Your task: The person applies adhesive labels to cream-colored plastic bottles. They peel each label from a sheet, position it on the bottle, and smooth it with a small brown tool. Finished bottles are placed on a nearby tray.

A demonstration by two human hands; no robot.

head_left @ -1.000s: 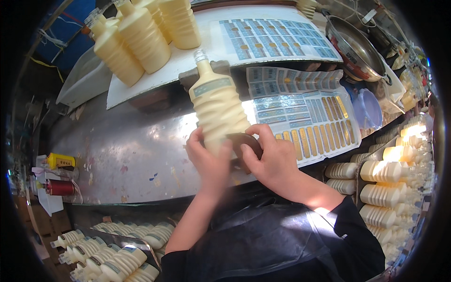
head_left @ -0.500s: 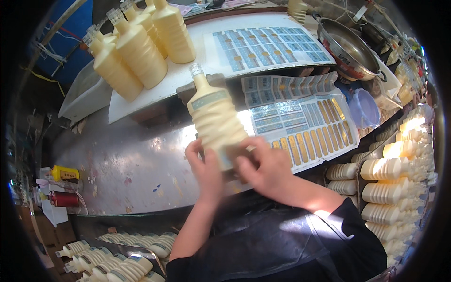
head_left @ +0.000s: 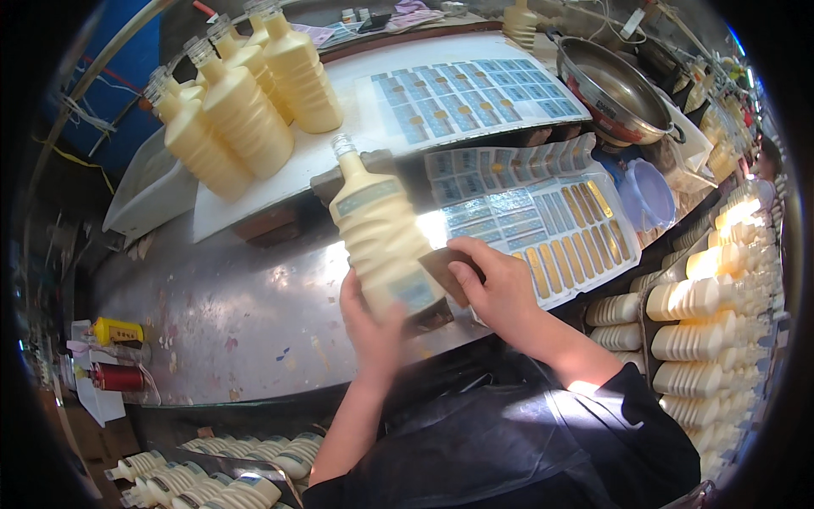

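Observation:
A cream plastic bottle with a ribbed body and clear threaded neck lies tilted on the bench in front of me, neck pointing away. One blue-grey label crosses its shoulder, and another blue label sits near its base. My left hand is closed on the lower left side of the bottle; motion blurs its fingers a little. In my right hand is a thin dark brown flat scraper, pinched between thumb and fingers, its edge close to the lower label. I cannot tell whether it touches.
Sheets of blue and gold labels lie right of the bottle, with another sheet on the white board. Several cream bottles stand at the back left. A metal pan and a lilac bucket are at right. Stacked bottles fill the right side.
My right hand has drawn rightward off the bottle's base, and the scraper and lower label now show plainly. The bottle sits slightly lower in view, still in my left hand.

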